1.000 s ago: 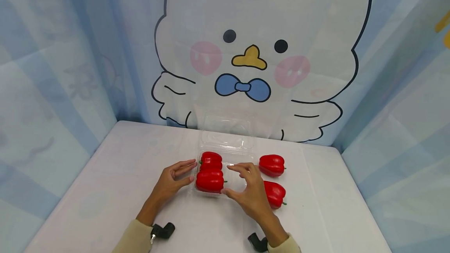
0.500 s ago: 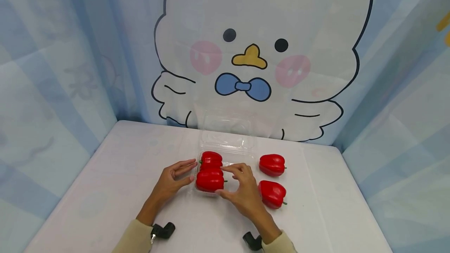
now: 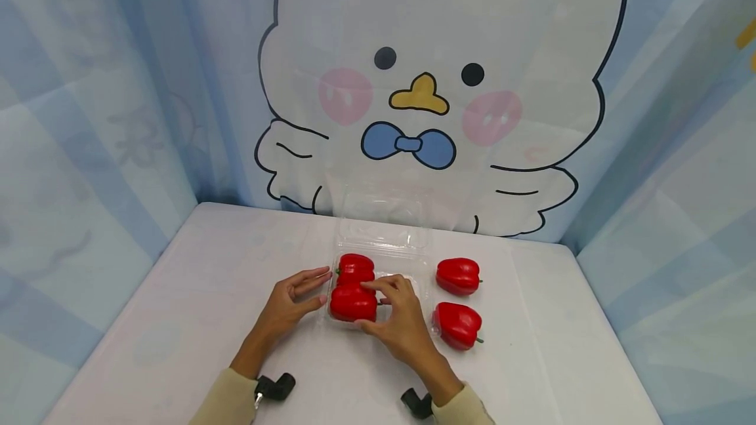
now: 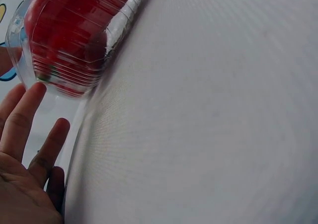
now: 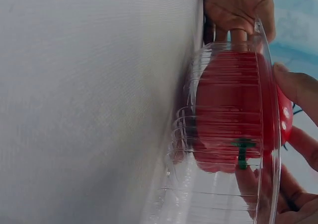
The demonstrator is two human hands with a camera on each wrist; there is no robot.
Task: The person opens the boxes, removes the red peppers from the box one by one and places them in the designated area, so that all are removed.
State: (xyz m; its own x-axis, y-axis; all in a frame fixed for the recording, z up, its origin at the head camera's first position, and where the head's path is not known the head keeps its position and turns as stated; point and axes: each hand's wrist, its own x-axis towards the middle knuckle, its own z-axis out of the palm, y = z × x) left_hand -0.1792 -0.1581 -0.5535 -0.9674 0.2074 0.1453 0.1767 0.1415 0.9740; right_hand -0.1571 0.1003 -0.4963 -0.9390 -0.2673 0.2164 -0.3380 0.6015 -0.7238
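A clear plastic clamshell box (image 3: 407, 262) sits mid-table with its lid (image 3: 384, 236) raised toward the back. Two red bell peppers lie in its left half: a front pepper (image 3: 348, 302) and a back pepper (image 3: 355, 266). My right hand (image 3: 401, 323) grips the front one, thumb on the near side and fingers over the far side; its green stem (image 5: 242, 154) points toward my palm. My left hand (image 3: 289, 303) is at the box's left wall, fingers extended, with fingertips (image 4: 37, 88) at the plastic. Part of the box's right half is hidden behind my right hand.
Two more red bell peppers lie on the white tabletop right of the box, an upper pepper (image 3: 458, 276) and a lower pepper (image 3: 459, 325). Behind the table hangs a curtain (image 3: 425, 25) with a cartoon bird; the raised lid stands close to it.
My right hand has moved left, from beside the front pepper to around it, thumb and fingers further over it. My left hand and the peppers stay about where they were.
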